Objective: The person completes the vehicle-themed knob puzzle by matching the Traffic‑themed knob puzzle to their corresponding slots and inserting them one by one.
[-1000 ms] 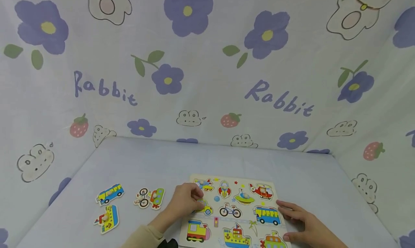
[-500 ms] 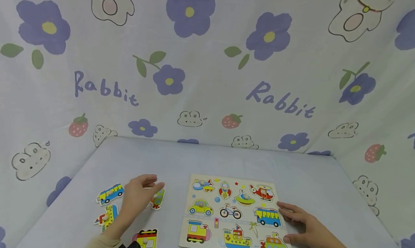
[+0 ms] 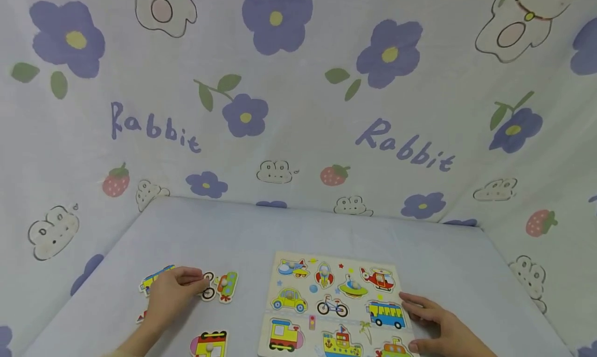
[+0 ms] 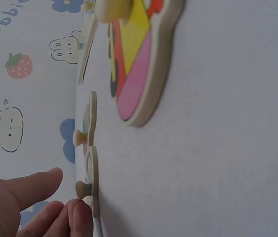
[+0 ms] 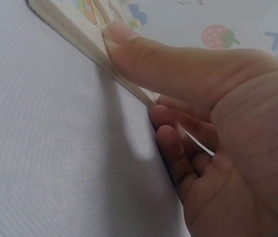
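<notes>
My left hand [image 3: 170, 297] is over the bicycle piece [image 3: 208, 286], thumb and fingers around its height. In the left wrist view, the fingertips [image 4: 81, 217] are close by the wooden knob [image 4: 83, 189] of that piece, while the thumb stands apart from it. The submarine piece [image 3: 227, 286] lies right beside the bicycle. My right hand [image 3: 436, 326] rests against the right edge of the wooden puzzle board [image 3: 311, 289]; in the right wrist view its thumb [image 5: 121, 42] lies on the board's top edge, with the other fingers loosely bent alongside.
The bus piece [image 3: 156, 277] and the ship piece [image 3: 142, 315] are partly hidden by my left hand. A train piece [image 3: 209, 344] lies nearer the table's front. Plane, rocket, saucer, helicopter and car pieces with knobs sit in the board. Patterned cloth walls [image 3: 298, 139] surround the table.
My left hand has left the car piece in the board and moved left, past the submarine, to the bicycle piece. The right hand stays at the board's edge.
</notes>
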{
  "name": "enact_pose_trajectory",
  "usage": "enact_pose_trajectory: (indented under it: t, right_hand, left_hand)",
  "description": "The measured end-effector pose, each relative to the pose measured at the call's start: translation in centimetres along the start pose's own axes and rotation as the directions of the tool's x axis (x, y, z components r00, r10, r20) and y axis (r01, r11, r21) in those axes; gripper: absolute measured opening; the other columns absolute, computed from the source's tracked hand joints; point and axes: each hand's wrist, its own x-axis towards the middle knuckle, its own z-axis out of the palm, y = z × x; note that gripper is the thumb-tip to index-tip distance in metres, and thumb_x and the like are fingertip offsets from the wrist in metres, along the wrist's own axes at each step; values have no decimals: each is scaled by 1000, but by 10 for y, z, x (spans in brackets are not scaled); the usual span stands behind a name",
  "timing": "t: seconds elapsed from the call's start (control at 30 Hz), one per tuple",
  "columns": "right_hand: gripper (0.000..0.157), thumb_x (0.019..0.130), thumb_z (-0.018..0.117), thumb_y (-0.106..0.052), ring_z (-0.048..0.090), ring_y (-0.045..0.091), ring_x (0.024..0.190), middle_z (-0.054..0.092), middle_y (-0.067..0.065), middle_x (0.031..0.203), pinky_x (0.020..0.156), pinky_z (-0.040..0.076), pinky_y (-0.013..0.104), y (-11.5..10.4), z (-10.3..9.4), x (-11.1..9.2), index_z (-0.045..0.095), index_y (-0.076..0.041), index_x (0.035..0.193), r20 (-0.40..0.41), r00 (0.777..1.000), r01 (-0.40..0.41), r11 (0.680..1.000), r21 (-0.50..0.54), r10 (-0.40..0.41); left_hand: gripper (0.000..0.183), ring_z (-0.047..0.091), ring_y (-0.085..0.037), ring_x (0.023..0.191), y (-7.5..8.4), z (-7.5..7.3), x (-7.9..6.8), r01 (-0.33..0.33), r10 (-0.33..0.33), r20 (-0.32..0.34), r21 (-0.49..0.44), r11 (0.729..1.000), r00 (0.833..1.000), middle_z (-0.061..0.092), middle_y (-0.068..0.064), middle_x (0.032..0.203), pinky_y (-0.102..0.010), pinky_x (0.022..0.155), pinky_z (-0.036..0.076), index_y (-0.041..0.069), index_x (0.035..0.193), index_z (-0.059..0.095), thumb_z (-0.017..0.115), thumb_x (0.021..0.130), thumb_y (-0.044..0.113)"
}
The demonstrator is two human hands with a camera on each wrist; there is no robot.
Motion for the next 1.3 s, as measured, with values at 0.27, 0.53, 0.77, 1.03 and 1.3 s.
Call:
enact_pose_trajectory:
  t: [0.27,0.53,0.77,1.03,1.3]
  right_hand:
    - [83,67,88,-44,28,41,139,33,-1,155,98,46,38,3,-1,0,57,-19,140,15,1000,20,1000,9,-20]
    - [83,66,88,-45,23,42,141,34,-5,154,99,43,49,2,-2,-1,57,-23,140,-12,1000,16,1000,-9,-17]
    - [82,68,87,-44,24,41,141,34,-2,155,101,42,41,2,-2,-2,57,-18,140,4,999,40,999,-10,-40]
    - [80,72,85,-42,21,42,142,34,2,155,96,35,17,4,-4,-2,55,-16,141,21,997,80,997,-9,-80]
    - [81,70,86,-41,23,41,141,34,1,155,97,41,24,6,-2,-2,56,-15,140,9,997,78,997,-7,-78]
  left_hand:
    - [32,71,-17,76,-1,7,1,-5,4,-9,-25,1000,1000,72,-7,84,-21,64,53,-1,95,71,89,70,9]
    - [33,71,-16,74,-2,9,3,-24,23,-37,-25,999,999,72,-8,82,-20,63,52,-1,92,71,90,66,6]
    - [30,69,-13,69,3,8,2,-31,31,-32,20,999,999,71,-4,76,-21,59,52,1,87,70,89,64,3]
    - [27,69,-16,71,14,5,0,-40,41,-19,57,998,999,70,-4,78,-21,59,52,-1,90,69,86,69,3]
    - [28,68,-18,76,14,1,4,-46,46,-4,30,998,999,70,-4,84,-21,63,52,1,95,70,86,72,7]
